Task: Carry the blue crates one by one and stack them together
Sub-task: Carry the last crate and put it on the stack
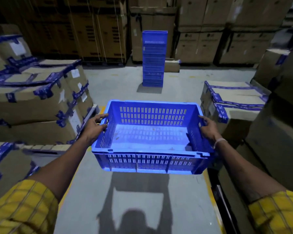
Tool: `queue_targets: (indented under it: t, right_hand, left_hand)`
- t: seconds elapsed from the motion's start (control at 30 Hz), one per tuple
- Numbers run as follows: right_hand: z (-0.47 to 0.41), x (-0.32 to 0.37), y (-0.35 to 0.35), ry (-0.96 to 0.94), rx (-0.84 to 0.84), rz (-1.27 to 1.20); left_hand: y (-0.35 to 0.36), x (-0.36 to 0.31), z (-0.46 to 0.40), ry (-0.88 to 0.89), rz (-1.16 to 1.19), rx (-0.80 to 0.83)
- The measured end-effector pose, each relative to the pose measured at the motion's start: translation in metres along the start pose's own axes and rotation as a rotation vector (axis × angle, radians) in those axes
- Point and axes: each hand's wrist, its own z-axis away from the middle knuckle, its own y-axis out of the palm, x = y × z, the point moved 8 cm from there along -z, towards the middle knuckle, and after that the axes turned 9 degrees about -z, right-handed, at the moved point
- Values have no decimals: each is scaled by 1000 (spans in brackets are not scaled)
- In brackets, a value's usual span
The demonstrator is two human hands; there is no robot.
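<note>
Blue crate (pixel 150 137): slotted walls, open top, empty.

A strip of bare grey floor (pixel 125 85) ran straight ahead to the stack of blue crates (pixel 153 59) — open all the way. Taped cartons on the left (pixel 35 92) and a taped carton on the right (pixel 233 102) hemmed the strip on both sides. Tall brown cartons (pixel 91 27) walled off the far end just behind the stack, and a small box (pixel 172 65) sat just beside its right side.
</note>
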Motion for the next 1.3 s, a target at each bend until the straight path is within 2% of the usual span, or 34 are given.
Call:
queue_targets:
  t: [0.23, 0.6, 0.87, 1.3]
  right_hand:
    - [-140, 70, 22, -3, 1, 51]
    - [-463, 89, 118, -29, -95, 157]
    - [-604, 158, 161, 8, -138, 155]
    - [-945, 214, 194, -35, -130, 269]
  left_hand:
    - [29, -6, -170, 0, 4, -11]
    - [57, -4, -486, -11, 33, -53]
    - [77, -44, -691, 18, 7, -5]
    - [185, -90, -1016, 19, -117, 10]
